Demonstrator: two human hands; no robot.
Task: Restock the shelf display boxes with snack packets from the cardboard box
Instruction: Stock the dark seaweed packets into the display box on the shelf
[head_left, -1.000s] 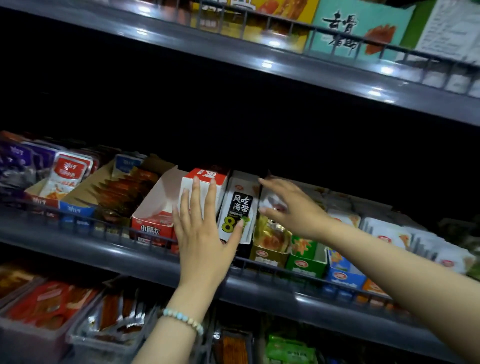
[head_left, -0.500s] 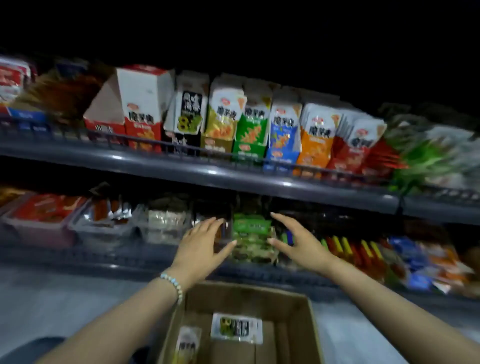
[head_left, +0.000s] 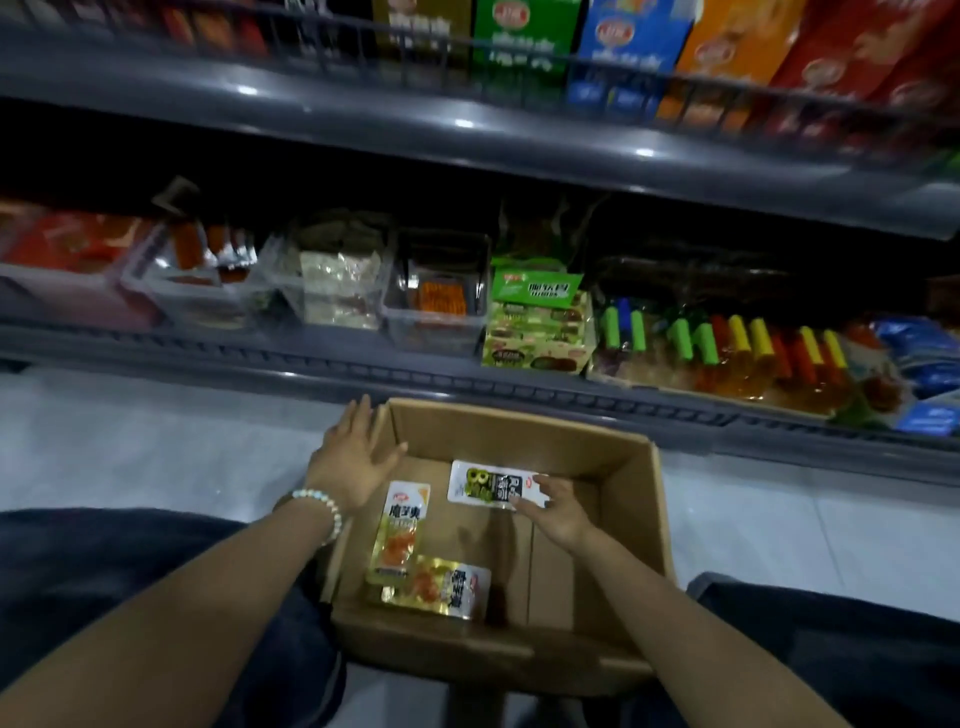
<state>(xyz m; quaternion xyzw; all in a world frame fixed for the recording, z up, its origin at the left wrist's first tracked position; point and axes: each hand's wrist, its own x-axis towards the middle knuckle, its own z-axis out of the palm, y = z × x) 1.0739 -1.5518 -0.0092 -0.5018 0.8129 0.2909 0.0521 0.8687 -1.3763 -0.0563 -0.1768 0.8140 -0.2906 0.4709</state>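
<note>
Right hand (head_left: 557, 513): fingers and thumb curled onto the right end of the white packet (head_left: 488, 483), pinching it. The packet lies flat on the floor of the box (head_left: 519, 423), towards the far wall, print side up.

Left hand (head_left: 358, 458): fingers straight and spread, holding nothing, palm down over the box's left wall at the far left corner. We cannot tell whether it touches the cardboard. Bracelet (head_left: 323, 508) on that wrist.

Also in the box: a yellow packet (head_left: 400, 535) leaning along the left wall, and a gold packet (head_left: 439, 587) flat by the near wall, the two touching at a corner. Both lie apart from the white packet.

The box sits on the floor between our knees, just in front of the lower shelf (head_left: 363, 366). That shelf carries clear bins (head_left: 436, 325) and a green carton (head_left: 535, 322). Display boxes (head_left: 524, 41) stand on the upper shelf (head_left: 467, 124), blurred.
</note>
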